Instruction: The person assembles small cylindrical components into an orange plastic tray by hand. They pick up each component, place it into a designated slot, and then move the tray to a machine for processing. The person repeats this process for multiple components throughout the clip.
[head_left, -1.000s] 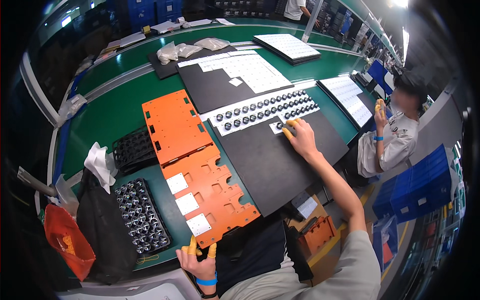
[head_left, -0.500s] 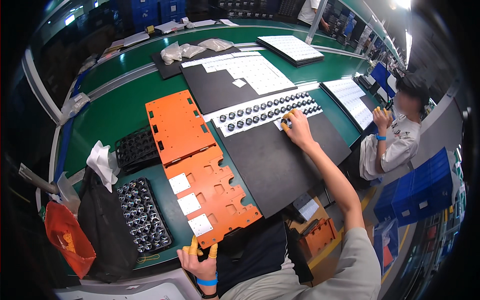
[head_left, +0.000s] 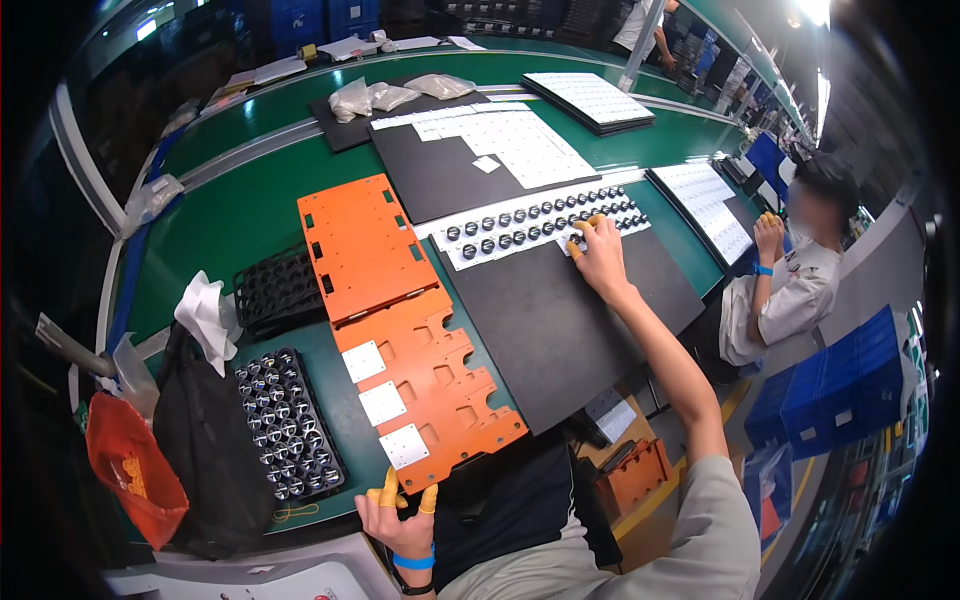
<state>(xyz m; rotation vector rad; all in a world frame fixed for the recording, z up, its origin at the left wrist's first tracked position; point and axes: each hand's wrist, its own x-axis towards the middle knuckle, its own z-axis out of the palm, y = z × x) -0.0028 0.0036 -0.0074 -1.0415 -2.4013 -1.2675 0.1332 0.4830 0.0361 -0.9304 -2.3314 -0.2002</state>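
My right hand (head_left: 602, 262), in yellow finger cots, reaches to the front row of black round parts (head_left: 505, 240) on white square plates. Its thumb and fingertips close around one such part at the row's near edge; the fingers partly hide it. These rows lie along the far side of a black board (head_left: 560, 320). My left hand (head_left: 400, 520), also in yellow finger cots, is at the near edge of a hinged orange fixture (head_left: 450, 390), thumb and fingers apart, holding nothing. Several white square plates (head_left: 382, 403) rest along the fixture's left side.
Left of the fixture stands a black tray (head_left: 290, 425) of shiny round parts, with another black tray (head_left: 275, 290) behind. Farther back lie a board of white plates (head_left: 530, 145) and plastic bags (head_left: 390, 95). At right, a co-worker (head_left: 790, 270) sits near blue crates (head_left: 830, 380).
The view has shifted slightly. My right hand stays at the front row, its fingertips slightly changed around the black part. My left hand has hardly moved.
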